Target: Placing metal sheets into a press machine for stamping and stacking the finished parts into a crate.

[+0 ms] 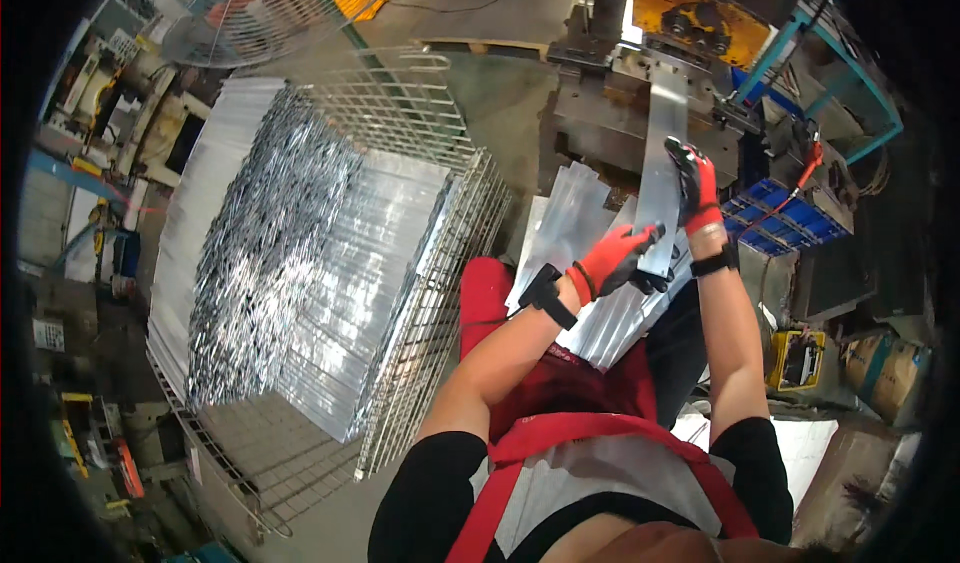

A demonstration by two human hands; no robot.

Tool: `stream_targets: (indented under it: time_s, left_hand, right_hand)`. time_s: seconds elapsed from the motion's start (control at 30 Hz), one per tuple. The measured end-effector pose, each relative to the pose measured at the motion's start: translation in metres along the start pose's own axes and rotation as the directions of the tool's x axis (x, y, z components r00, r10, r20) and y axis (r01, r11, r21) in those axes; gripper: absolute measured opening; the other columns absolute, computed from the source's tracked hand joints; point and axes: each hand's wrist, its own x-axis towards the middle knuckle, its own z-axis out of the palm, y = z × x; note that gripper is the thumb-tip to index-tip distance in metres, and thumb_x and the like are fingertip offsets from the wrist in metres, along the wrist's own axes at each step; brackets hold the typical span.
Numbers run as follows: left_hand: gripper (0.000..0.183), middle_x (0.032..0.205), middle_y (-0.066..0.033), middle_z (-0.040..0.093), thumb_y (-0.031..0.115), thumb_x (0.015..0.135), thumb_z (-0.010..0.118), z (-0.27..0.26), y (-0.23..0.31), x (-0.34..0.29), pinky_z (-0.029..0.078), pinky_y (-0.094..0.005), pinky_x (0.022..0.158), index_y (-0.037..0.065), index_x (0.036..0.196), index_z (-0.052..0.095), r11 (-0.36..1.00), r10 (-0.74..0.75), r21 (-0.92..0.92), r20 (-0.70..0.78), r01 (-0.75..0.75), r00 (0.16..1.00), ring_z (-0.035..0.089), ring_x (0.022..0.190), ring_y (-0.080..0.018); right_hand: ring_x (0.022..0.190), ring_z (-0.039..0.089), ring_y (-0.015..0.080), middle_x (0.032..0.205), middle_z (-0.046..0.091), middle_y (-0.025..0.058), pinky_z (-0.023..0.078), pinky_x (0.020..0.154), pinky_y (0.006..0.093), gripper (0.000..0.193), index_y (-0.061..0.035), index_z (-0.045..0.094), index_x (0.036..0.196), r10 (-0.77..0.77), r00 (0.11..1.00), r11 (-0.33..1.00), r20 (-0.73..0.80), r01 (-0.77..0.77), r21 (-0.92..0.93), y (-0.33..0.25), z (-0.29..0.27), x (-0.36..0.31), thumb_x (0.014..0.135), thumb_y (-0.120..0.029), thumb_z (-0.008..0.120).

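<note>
A long, flat metal strip (657, 178) points away from me, its far end lying on the machine's work surface (600, 98). My left hand (612, 261), in a red glove with dark fingertips, is closed on the strip's near end, thumb on top and fingers beneath. Farther along, my right hand (699, 188), gloved the same way, grips the strip's right edge. Below and left of the strip, more loose metal strips (565, 223) lie in an uneven pile in front of my lap. Part of that pile is hidden by my left hand.
A wire mesh cage (440, 333) on the left holds stacked metal strips (365, 253). Behind it stands a large fan (265, 13). On the right are a blue crate (785, 213), a teal frame (870, 83) and a yellow box (798, 360).
</note>
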Motion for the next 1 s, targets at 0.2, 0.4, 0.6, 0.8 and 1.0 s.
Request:
stream_targets:
  time_s: [0.2,0.4,0.6,0.8,1.0]
  left_hand:
    - [0.032,0.102,-0.0092,0.059,0.021,0.093,0.047,-0.033,-0.055,-0.048,0.05,-0.0302,0.074,0.003,0.118,0.049,0.957,-0.097,-0.25,0.209,0.149,0.973,0.06,0.086,-0.017]
    - [0.071,0.092,-0.0152,0.06,0.051,0.067,0.07,-0.009,-0.023,-0.095,0.047,-0.0368,0.072,-0.002,0.11,0.049,0.42,0.156,0.863,-0.375,0.282,0.914,0.06,0.082,-0.0262]
    - [0.073,0.087,-0.0149,0.056,0.065,0.061,0.063,-0.084,-0.042,-0.105,0.046,-0.0432,0.063,0.003,0.096,0.047,-0.273,0.563,0.78,-0.344,0.562,0.751,0.059,0.076,-0.0311]
    - [0.068,0.092,-0.0135,0.05,0.06,0.067,0.06,-0.084,-0.041,-0.098,0.045,-0.0412,0.067,0.004,0.104,0.047,-0.559,0.648,0.676,-0.005,0.48,0.762,0.054,0.084,-0.0286]
    - [0.054,0.092,-0.0128,0.052,0.045,0.069,0.065,-0.062,-0.092,-0.075,0.046,-0.0411,0.063,0.006,0.101,0.046,-0.411,0.35,0.823,-0.254,0.392,0.902,0.056,0.079,-0.0287]
  right_hand:
    - [0.088,0.061,0.0222,0.1,0.062,0.01,0.049,0.084,0.0372,0.031,0.0013,0.054,0.109,0.395,0.916,0.77,0.069,-0.371,0.519,-0.015,0.04,-0.108,0.09,-0.023,0.049]
    - [0.097,0.056,0.0212,0.108,0.056,0.0118,0.042,0.091,0.0354,0.053,-0.0013,0.044,0.125,0.436,0.891,0.882,0.129,-0.452,0.136,0.012,0.021,-0.17,0.091,-0.043,0.042]
    - [0.097,0.056,0.0207,0.11,0.056,0.0124,0.044,0.09,0.0358,0.053,0.0017,0.044,0.124,0.409,0.883,0.841,0.229,-0.462,0.28,-0.001,0.01,-0.194,0.089,-0.039,0.047]
    - [0.095,0.057,0.0207,0.106,0.058,0.0119,0.044,0.089,0.0358,0.058,0.0027,0.045,0.122,0.395,0.904,0.846,0.165,-0.428,0.318,-0.003,-0.005,-0.21,0.087,-0.044,0.049]
    - [0.093,0.058,0.0205,0.102,0.06,0.0109,0.045,0.088,0.0351,0.052,0.0023,0.046,0.121,0.401,0.904,0.816,0.152,-0.427,0.39,0.006,-0.008,-0.215,0.089,-0.039,0.048]
